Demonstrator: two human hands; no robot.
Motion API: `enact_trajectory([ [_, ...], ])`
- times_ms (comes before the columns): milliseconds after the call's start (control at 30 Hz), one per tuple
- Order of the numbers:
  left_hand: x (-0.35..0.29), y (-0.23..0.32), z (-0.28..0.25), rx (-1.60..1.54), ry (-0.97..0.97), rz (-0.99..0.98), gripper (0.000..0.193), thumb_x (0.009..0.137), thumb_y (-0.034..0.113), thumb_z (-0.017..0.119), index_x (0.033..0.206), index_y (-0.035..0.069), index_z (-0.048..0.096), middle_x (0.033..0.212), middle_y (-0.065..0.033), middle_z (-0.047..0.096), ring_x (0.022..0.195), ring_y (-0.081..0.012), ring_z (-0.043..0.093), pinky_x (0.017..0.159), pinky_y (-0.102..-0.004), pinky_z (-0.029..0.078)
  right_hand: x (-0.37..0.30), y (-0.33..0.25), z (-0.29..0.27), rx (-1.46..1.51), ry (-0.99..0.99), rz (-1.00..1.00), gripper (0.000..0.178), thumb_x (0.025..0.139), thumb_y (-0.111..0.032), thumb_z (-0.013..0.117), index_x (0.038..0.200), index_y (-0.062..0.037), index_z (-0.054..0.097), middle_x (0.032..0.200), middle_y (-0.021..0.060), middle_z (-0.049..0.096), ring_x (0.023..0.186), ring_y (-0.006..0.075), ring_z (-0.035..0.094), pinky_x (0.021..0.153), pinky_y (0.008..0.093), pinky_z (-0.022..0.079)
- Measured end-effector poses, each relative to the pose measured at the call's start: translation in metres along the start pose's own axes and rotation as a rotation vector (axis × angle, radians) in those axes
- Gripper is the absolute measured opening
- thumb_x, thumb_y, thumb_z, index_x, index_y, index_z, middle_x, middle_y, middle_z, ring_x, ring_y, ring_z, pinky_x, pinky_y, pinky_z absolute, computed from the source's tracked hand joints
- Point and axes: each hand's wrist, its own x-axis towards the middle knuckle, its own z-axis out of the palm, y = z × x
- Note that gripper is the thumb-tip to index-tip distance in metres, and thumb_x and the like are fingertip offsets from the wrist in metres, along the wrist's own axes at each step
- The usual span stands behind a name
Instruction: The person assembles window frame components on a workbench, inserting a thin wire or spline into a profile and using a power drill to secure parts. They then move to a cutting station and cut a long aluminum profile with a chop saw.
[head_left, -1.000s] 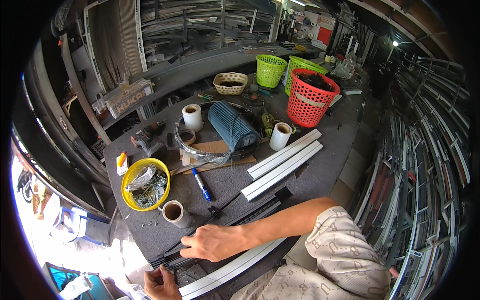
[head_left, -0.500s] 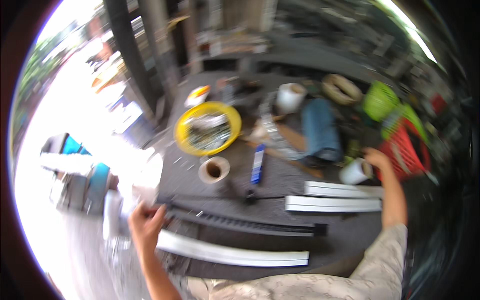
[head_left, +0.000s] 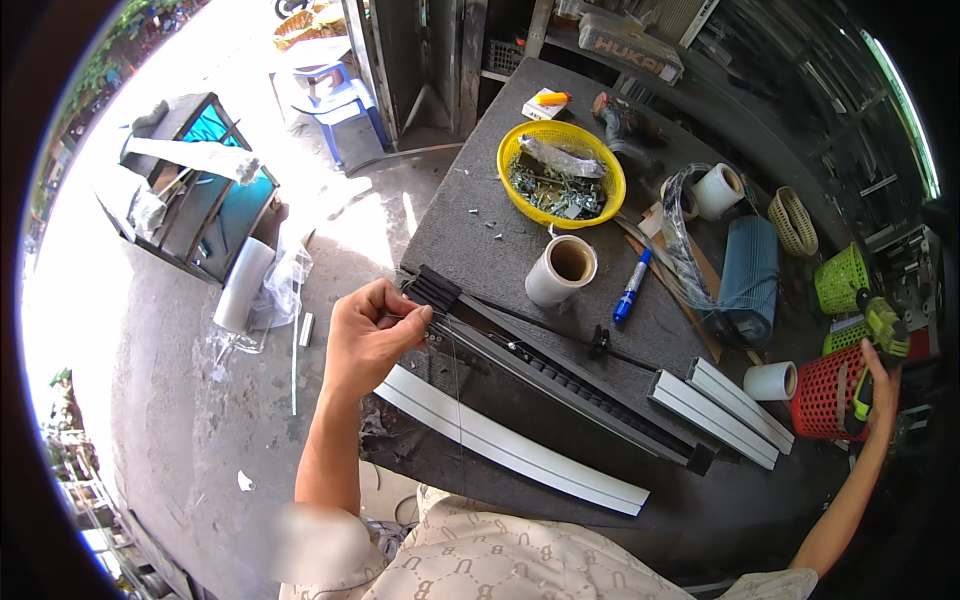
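Note:
My left hand (head_left: 375, 335) is closed in a pinch at the left end of a long dark rail (head_left: 570, 375). A thin cord (head_left: 459, 400) runs from its fingertips and hangs down over a white slat; exactly how the fingers hold it is hard to see. A black ribbed end piece (head_left: 433, 289) sits on the rail beside the fingers. On the far right, my right hand (head_left: 880, 392) is wrapped round a green and black cordless drill (head_left: 885, 328), above the red basket (head_left: 825, 395). The long white slat (head_left: 510, 440) lies in front of the rail.
A yellow basket (head_left: 508, 200) of screws, film rolls (head_left: 553, 280) and a blue marker (head_left: 632, 287) lie on the dark table. Two short white profiles (head_left: 715, 420) and a blue-grey roll (head_left: 748, 270) lie rightward. Green baskets (head_left: 838, 280) stand behind the red one. A rack (head_left: 200, 190) stands left.
The view has turned and sharpened. My right hand has moved from beside the small white roll to the baskets and now holds the drill. My left hand stays at the rail's left end.

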Motion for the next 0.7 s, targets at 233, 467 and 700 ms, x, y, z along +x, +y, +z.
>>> enact_trajectory([
  [233,0.004,-0.006,-0.009,-0.082,-0.068,-0.020,0.019,0.095,0.003,0.081,0.086,-0.001,0.065,0.079,-0.0036,0.071,0.067,-0.0041,0.066,0.059,-0.0191,0.051,-0.150,-0.189,-0.007,0.321,-0.558,-0.075,0.042,0.095,-0.035,0.074,0.114,0.0018,0.068,0.079,0.0092,0.066,0.075,0.0189,0.067,0.072,0.0299,0.054],
  [467,0.003,-0.012,-0.013,-0.088,-0.103,-0.023,0.019,0.094,0.001,0.081,0.086,-0.002,0.064,0.081,-0.0076,0.072,0.064,-0.0066,0.066,0.056,-0.0193,0.051,-0.218,-0.303,0.091,-0.251,-0.992,-0.036,0.050,0.083,-0.016,0.087,0.127,-0.0015,0.069,0.100,0.0100,0.076,0.091,0.0210,0.074,0.084,0.0339,0.058],
  [700,0.005,-0.015,-0.018,-0.003,-0.133,0.039,0.019,0.094,0.001,0.081,0.084,0.001,0.065,0.068,0.0003,0.067,0.059,-0.0007,0.056,0.071,-0.0259,0.053,-0.213,-0.332,0.132,-0.405,-1.076,-0.291,0.045,0.078,-0.008,0.092,0.120,0.0004,0.080,0.120,0.0120,0.081,0.110,0.0255,0.078,0.098,0.0389,0.059],
])
